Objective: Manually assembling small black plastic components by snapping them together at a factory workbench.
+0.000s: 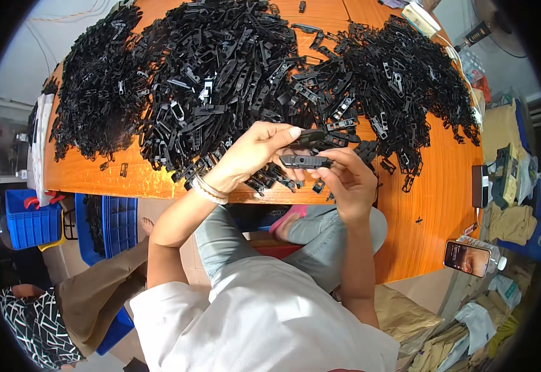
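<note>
Both my hands are raised over the front edge of the wooden table, close together. Thumb and fingers of my left hand (255, 150) are closed on a dark plastic piece (310, 136). Just below it, a long black plastic part (304, 162) with a round hole is pinched by my right hand (352, 186). The left fingertips reach behind this part; whether they touch it is hidden. Beyond my hands lies a big middle heap of black plastic parts (221, 68), with loose pieces spilling toward me.
More black parts form a left heap (100, 93) and a right heap (394, 80) on the table (419, 229). A phone (467, 258) stands by the right edge beside a clear bottle. Blue crates (119, 223) sit at the left, near another person's legs (100, 291).
</note>
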`<state>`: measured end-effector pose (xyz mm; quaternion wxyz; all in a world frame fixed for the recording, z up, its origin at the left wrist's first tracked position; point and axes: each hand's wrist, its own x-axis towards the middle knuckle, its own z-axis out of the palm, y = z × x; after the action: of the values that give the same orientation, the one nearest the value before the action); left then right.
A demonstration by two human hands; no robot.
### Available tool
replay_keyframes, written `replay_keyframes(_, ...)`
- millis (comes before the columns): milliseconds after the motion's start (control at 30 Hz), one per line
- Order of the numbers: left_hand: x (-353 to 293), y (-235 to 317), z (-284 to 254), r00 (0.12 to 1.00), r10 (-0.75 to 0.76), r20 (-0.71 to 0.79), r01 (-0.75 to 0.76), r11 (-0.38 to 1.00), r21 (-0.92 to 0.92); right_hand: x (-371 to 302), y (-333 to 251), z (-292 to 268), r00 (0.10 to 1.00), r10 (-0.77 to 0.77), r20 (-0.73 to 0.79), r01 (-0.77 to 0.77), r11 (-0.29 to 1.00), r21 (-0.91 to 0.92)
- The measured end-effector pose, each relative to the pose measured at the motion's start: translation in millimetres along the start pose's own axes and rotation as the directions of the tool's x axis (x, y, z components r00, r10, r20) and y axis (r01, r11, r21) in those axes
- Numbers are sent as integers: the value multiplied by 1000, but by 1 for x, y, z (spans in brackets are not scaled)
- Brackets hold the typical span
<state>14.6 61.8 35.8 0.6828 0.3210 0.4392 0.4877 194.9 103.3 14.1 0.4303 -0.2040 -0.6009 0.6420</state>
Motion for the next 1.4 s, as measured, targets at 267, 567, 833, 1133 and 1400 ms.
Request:
replay_keyframes(267, -24, -8, 13, 958, 281, 55, -258, 763, 592, -9, 4, 6, 998, -2, -58, -5, 991, -135)
replay_keyframes(567, -45, -8, 7, 975, 213, 71, -186, 589, 786, -8, 14, 10, 995, -39, 89, 67, 938, -341)
replay_keyframes(833, -78, -39, -5, 944, 308, 117, -316, 746, 586, -11, 2, 22, 904, 293, 311, -309, 951, 3)
replay_keyframes(1133, -142, -53, -130, 313, 733, -604, 481, 426, 766, -41, 38, 46, 653, 389, 650, -53, 879, -474)
replay_keyframes(1400, -133, -49, -152, 340, 761, -553, 657, 228, 719, -34, 27, 39, 751, 342, 565, 1, 855, -518)
